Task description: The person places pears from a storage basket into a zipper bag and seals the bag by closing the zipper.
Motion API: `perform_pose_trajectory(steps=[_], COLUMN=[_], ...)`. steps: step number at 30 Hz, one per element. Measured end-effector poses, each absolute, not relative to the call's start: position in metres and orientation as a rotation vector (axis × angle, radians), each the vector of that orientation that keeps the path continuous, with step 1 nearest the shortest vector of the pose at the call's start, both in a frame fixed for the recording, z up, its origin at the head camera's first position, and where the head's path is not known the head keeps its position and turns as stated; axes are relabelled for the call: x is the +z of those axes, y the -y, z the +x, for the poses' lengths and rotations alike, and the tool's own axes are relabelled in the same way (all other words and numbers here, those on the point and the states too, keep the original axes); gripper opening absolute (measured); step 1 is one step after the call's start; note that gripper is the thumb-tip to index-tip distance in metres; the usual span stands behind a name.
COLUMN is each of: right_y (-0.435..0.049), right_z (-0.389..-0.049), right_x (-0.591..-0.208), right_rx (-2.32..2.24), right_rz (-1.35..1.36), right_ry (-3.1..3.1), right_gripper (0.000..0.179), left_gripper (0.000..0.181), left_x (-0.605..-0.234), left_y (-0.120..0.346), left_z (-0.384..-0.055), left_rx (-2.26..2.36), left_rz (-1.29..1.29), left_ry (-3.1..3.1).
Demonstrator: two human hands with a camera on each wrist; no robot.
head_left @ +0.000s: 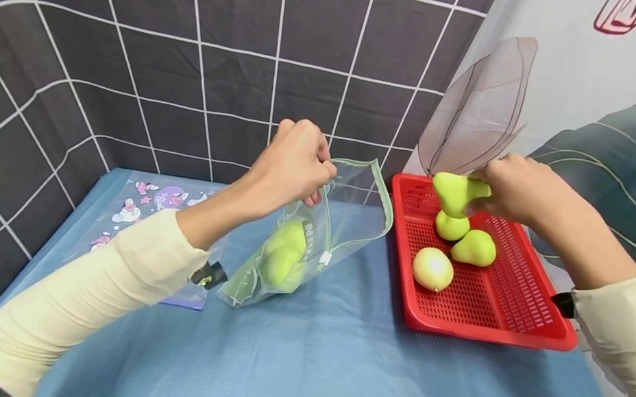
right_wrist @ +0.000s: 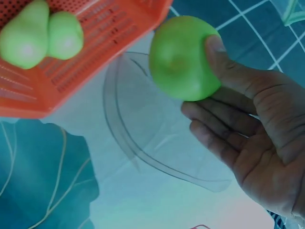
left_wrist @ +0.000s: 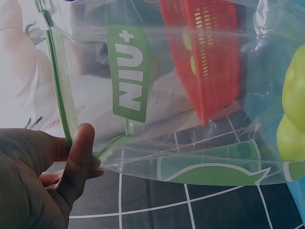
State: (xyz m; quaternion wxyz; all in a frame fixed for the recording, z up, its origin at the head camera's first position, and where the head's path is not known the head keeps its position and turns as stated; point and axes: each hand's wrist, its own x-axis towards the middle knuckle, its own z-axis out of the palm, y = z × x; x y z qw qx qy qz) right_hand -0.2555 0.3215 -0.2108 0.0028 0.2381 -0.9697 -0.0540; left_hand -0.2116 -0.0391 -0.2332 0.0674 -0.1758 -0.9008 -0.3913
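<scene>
Green fruit [head_left: 283, 259] is loaded in the slider bag [head_left: 321, 227], left hand [head_left: 294, 161] fingers pinch its rim, right hand [head_left: 513, 186] fingers clamp a pear [head_left: 455, 191] over the red basket [head_left: 487, 333], and three fruits [head_left: 474, 248] remain there.

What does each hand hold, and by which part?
The left hand pinches the clear bag at its green-edged opening; the right hand grips a green pear by its side.

Noted: yellow-green on pear [head_left: 453, 192], red on basket [head_left: 490, 335], green trim on clear bag [head_left: 316, 233], white grid on dark backdrop [head_left: 247, 14], blue on tablecloth [head_left: 326, 380].
</scene>
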Motion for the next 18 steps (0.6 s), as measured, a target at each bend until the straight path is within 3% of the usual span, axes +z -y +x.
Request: perform_pose_trajectory(steps=[18], right_y=[-0.279], right_z=[-0.227], right_x=[-0.190], right_rx=[0.060], right_rz=[0.924], right_ry=[2.739], right_gripper=[0.061], left_gripper=[0.032], left_x=[-0.232], left_y=[0.035], left_z=[-0.211], left_rx=[-1.177], left_rz=[-0.540], left_ry=[2.713])
